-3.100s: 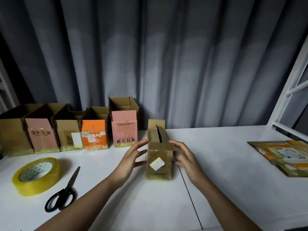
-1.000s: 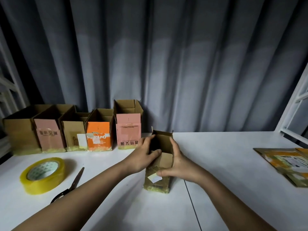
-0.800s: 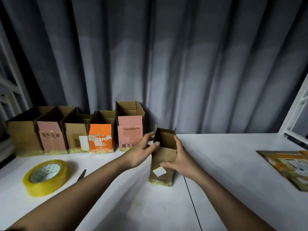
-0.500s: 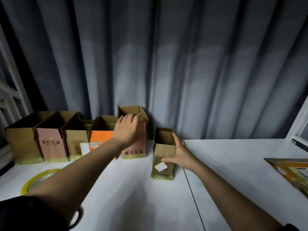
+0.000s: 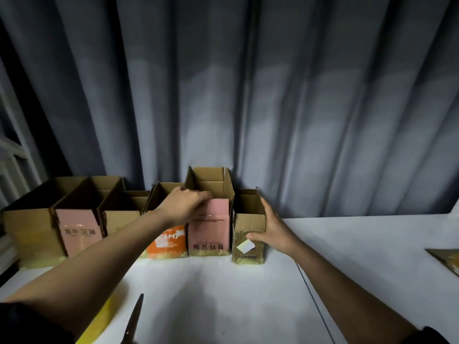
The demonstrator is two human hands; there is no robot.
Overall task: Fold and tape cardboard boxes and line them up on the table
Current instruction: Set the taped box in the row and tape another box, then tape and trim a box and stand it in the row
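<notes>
The small box (image 5: pixel 249 227), which a moment ago stood alone near the middle of the counter (image 5: pixel 360 256), has been carried back and set at the right end of the row of boxes (image 5: pixel 119 219) along the far edge, just beside the tall pink box (image 5: pixel 210 227) and seemingly touching it. It stands upright with its open top up, its front face slightly nearer than the pink box's front. The right hand (image 5: pixel 272 230) is wrapped round its right side, thumb pressed on the front face above the white label (image 5: pixel 245 246). The left hand (image 5: pixel 185 207), which half a second ago was only reaching toward the pink box, is now curled over that box's near top edge and grips it, apparently to steady it while the newcomer is pushed in.

By this the sixth box appears folded, taped and nearly lined up; only a final squaring with the row seems to be left before another flat is taken.

The grey curtain (image 5: pixel 273 108) hangs close behind the row, so little room is left for pushing farther back. A stack of flat cardboard (image 5: pixel 447 260) is seen at the right edge, well apart. Near the left forearm, a scissors blade (image 5: pixel 135 316) and a yellow strip of the tape roll (image 5: pixel 99 321) are partly hidden. Nothing is seen between the small box and its place.
</notes>
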